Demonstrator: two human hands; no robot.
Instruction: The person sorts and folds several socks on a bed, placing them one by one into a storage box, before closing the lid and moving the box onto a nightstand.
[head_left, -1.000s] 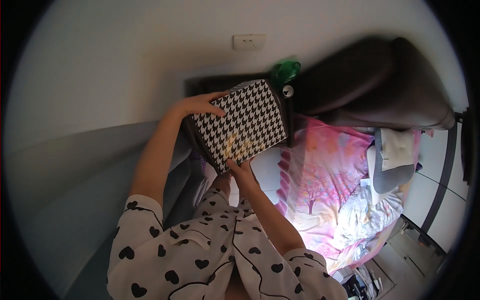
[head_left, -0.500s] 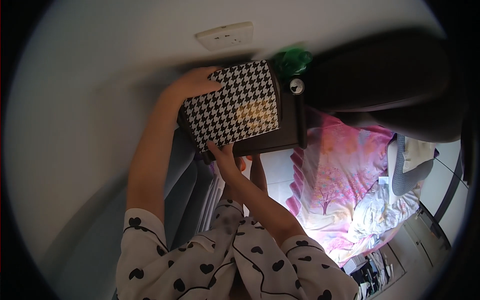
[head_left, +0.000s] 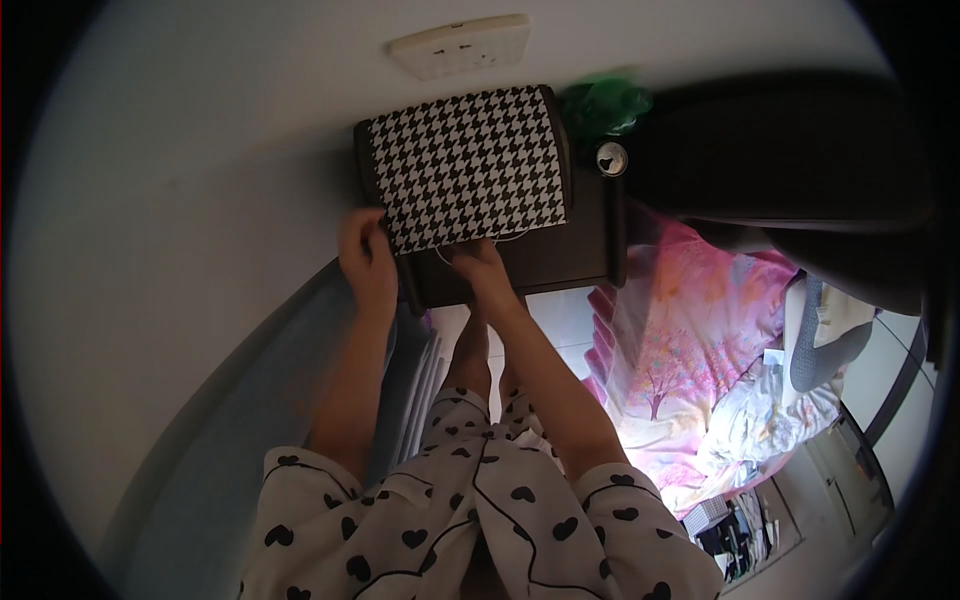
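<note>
A box-shaped case (head_left: pixel 470 165) with a black-and-white houndstooth face and dark sides rests on a dark brown cabinet (head_left: pixel 570 260). From its near edge comes a thin pale cord (head_left: pixel 515 237). My right hand (head_left: pixel 484 272) is at that edge, its fingers closed around part of the cord and partly in shadow. Beside the case's near left corner is my left hand (head_left: pixel 366 262), slightly blurred, its fingers loosely bent with a gap to the thumb and nothing seen in them.
Right of the case stand a drink can (head_left: pixel 611 158) and a crumpled green plastic item (head_left: pixel 605 105). A dark padded headboard (head_left: pixel 780 150) adjoins a bed with a pink sheet (head_left: pixel 670 330). A socket plate (head_left: pixel 462 48) is on the wall; a blue-grey surface (head_left: pixel 250 430) lies left.
My left hand has let go of the case's far left side and drawn back toward me. The case sits squarer and farther back. My right hand has shifted to the cord.
</note>
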